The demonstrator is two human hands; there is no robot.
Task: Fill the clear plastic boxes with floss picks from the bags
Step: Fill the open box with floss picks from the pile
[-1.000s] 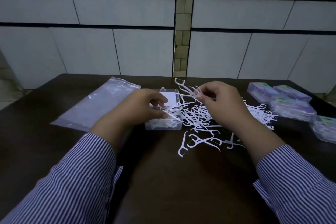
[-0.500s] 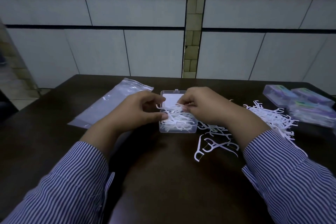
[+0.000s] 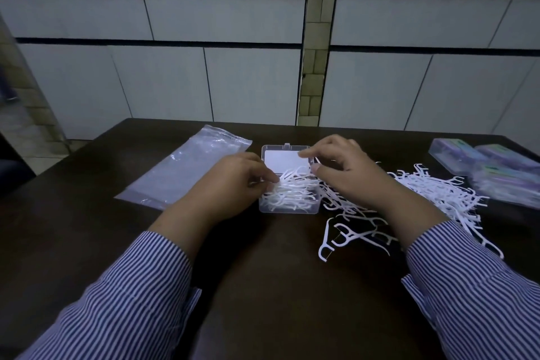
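A clear plastic box (image 3: 287,209) lies open mid-table, its lid (image 3: 280,159) folded back flat. White floss picks (image 3: 295,193) are heaped inside it. My left hand (image 3: 233,181) is at the box's left side, thumb and fingertips pinched together on picks in the box. My right hand (image 3: 344,166) hovers over the box's right rear corner with its fingers spread and nothing clearly held. A loose pile of floss picks (image 3: 438,190) is spread on the table to the right, partly hidden under my right forearm.
An empty clear plastic bag (image 3: 187,169) lies flat left of the box. Several closed boxes with purple labels (image 3: 482,161) are stacked at the table's right edge. The dark table (image 3: 277,286) stands before a white panelled wall.
My right hand carried a bunch of picks from the pile to the box and released them there. My left hand stayed at the box's left side.
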